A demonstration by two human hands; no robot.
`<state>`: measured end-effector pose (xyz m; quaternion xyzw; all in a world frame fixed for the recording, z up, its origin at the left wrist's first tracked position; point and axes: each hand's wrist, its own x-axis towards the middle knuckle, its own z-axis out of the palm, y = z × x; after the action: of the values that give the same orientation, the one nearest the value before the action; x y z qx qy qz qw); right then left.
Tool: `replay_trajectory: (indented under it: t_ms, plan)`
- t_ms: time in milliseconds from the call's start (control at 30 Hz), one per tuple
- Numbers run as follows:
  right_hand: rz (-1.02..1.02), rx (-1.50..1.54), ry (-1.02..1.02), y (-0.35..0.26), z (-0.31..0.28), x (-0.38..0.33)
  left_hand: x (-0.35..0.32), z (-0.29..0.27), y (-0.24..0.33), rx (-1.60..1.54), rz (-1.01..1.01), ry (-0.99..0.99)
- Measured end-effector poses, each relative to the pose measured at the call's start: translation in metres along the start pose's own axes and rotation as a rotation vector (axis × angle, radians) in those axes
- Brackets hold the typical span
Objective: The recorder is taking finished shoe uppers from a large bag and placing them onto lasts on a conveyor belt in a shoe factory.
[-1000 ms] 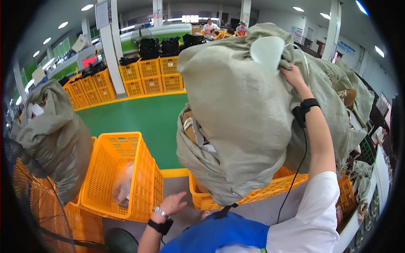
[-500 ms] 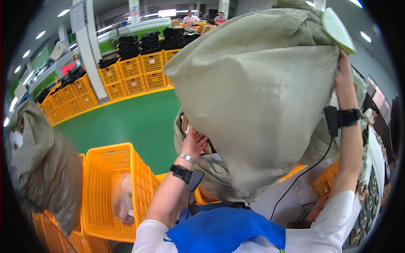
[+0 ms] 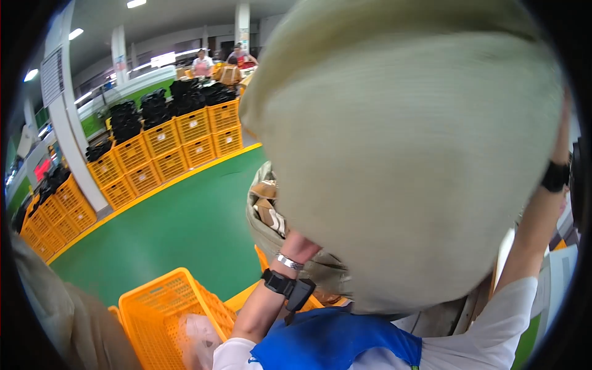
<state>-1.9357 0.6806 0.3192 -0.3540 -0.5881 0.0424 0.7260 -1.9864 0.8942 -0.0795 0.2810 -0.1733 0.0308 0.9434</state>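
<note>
While a bulging grey-green sack fills the upper centre and right of the scene, a person in a blue apron bears it between two bare hands. The left hand is at the sack's lower left side, its fingers hidden by the fabric; whether they are spread or pinching cannot be told. The right hand reaches high along the far right side, its fingers likewise out of sight, their state impossible to tell.

The sack stands in front of the wearer's chest, its long axis running roughly up and down, the rounded lower end toward the apron and the top cut off by the upper edge. Which end is the mouth cannot be told.

Just left of it, an open sack shows brown-and-white footwear. An orange crate at lower left holds a clear plastic bag.

Across the green floor, stacked orange crates carry small pale labels, too small to read, beneath black bundles. A printed sheet on a white pillar is equally illegible.
</note>
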Motion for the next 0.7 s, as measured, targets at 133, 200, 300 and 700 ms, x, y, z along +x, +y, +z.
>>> replay_trajectory:
  t_ms: [133,200,300,700]
  plan:
    - [-0.032,-0.216,0.189,-0.040,-0.017,-0.046,0.011,0.077,-0.010,-0.082,-0.223,-0.258]
    - [-0.034,-0.305,0.280,-0.056,-0.036,-0.073,0.017,0.097,-0.026,0.024,-0.391,-0.325]
    - [-0.034,-0.464,0.446,-0.096,-0.070,-0.134,0.023,0.123,-0.062,0.030,-0.636,-0.436]
    - [-0.163,-1.064,1.123,-0.301,-0.154,-0.444,0.048,0.122,-0.297,-0.066,-1.368,-0.111]
